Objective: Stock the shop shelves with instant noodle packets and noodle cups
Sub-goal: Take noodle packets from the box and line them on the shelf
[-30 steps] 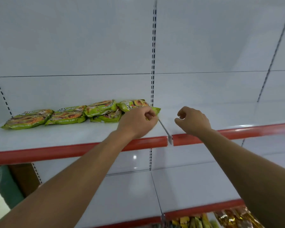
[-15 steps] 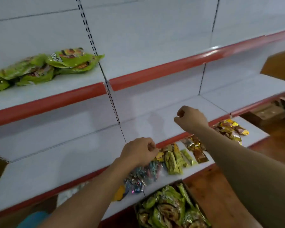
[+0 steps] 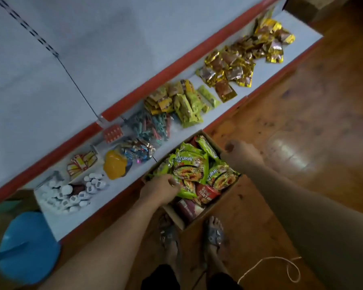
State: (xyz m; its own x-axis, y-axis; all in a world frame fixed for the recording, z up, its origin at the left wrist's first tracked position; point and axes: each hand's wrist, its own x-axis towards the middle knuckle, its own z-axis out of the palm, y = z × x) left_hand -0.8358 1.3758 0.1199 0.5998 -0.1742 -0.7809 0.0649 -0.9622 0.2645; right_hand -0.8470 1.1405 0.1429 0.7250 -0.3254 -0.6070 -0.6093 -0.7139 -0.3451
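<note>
An open cardboard box (image 3: 200, 218) stands on the wooden floor against the bottom shelf, full of green noodle packets (image 3: 190, 168) with red packets (image 3: 206, 194) underneath. My left hand (image 3: 158, 190) is down at the box's left side, fingertips on the edge of a green packet; I cannot see whether it grips. My right hand (image 3: 242, 152) hovers over the box's far right corner, fingers curled with nothing in them. No noodle cups are in sight.
The bottom shelf (image 3: 122, 198) holds gold sachets (image 3: 239, 63), yellow-green snack packs (image 3: 187, 103), clothes pegs (image 3: 151, 126) and small white items (image 3: 71, 193). A white shelf (image 3: 71, 59) juts out above. My sandalled feet (image 3: 214, 235), white string (image 3: 281, 266) and a blue plastic thing (image 3: 27, 245) are on the floor.
My view swung down from the upper shelf with its green packets to the floor. Both hands dropped from shelf height to the box, the left reaching the packets.
</note>
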